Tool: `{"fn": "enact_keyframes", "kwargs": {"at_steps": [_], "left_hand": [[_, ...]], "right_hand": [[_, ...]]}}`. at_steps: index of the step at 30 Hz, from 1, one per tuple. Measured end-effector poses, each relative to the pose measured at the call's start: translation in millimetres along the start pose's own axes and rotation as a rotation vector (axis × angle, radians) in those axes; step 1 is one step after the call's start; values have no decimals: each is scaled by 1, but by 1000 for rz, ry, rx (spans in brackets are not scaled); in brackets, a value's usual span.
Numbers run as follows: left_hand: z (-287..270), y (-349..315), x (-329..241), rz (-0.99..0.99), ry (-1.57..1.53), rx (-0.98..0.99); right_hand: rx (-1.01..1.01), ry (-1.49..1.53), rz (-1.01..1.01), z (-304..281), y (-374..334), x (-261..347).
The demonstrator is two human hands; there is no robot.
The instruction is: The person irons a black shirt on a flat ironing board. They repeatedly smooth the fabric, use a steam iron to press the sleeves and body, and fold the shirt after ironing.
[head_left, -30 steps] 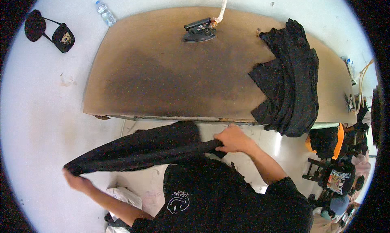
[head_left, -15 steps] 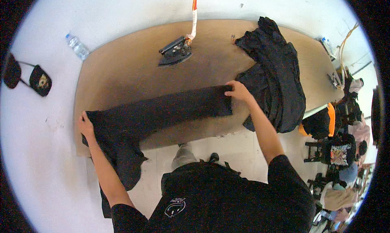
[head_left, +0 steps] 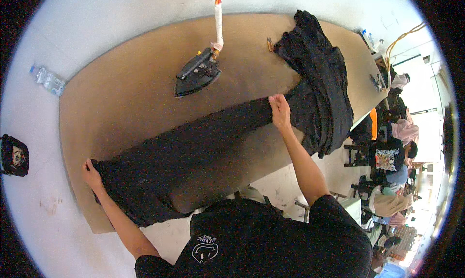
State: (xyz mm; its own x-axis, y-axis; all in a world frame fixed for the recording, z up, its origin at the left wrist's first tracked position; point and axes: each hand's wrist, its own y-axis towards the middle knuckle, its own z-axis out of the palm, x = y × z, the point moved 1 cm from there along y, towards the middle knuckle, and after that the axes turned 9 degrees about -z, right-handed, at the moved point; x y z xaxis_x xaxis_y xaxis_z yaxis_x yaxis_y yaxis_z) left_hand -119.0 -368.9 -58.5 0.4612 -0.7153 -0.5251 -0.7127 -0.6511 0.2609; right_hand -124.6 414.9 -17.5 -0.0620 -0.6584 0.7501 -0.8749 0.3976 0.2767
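A long black garment (head_left: 193,141) lies stretched across the table, wide at its left end and narrow toward the right. My left hand (head_left: 92,176) is closed on its left end, close to the table's left edge. The fingers of my right hand (head_left: 279,111) pinch its right end, next to a pile of black clothes (head_left: 319,91). Part of the garment bunches over the near table edge at the left. Beyond the garment rests a black iron (head_left: 197,74), apart from both hands, its cord (head_left: 219,23) wrapped in white.
The brown table (head_left: 126,84) has a rounded far edge along a white wall. A clear plastic bottle (head_left: 48,80) lies beyond its left edge. A small brownish object (head_left: 270,45) sits by the clothes pile. Stools (head_left: 356,155) and several people are off to the right.
My view has turned, shifting the whole scene. The garment is drawn out straighter between my hands, and its part that hung down at the left now lies mostly on the table.
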Motion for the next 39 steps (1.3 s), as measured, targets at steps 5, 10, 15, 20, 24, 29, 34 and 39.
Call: {"fn": "enact_keyframes", "kwargs": {"at_steps": [5,10,15,20,24,29,34,39], "left_hand": [[4,43,2,-163,186,110],[15,6,-21,-110,195,250],[6,-100,-134,126,284,-165],[43,-244,-283,374,-107,222],[80,-328,-345,434,128,511],[88,-339,-354,443,316,486],[64,-346,-349,308,5,479],[20,-357,-321,235,-7,404]], "right_hand": [[45,-95,-306,26,73,38],[118,-274,-351,26,53,5],[257,-313,-206,15,19,-36],[134,-253,-557,26,25,-9],[362,-367,-784,57,38,8],[502,-700,-692,63,74,0],[438,-171,-968,94,135,78],[1063,-306,-1280,189,182,187]]}}
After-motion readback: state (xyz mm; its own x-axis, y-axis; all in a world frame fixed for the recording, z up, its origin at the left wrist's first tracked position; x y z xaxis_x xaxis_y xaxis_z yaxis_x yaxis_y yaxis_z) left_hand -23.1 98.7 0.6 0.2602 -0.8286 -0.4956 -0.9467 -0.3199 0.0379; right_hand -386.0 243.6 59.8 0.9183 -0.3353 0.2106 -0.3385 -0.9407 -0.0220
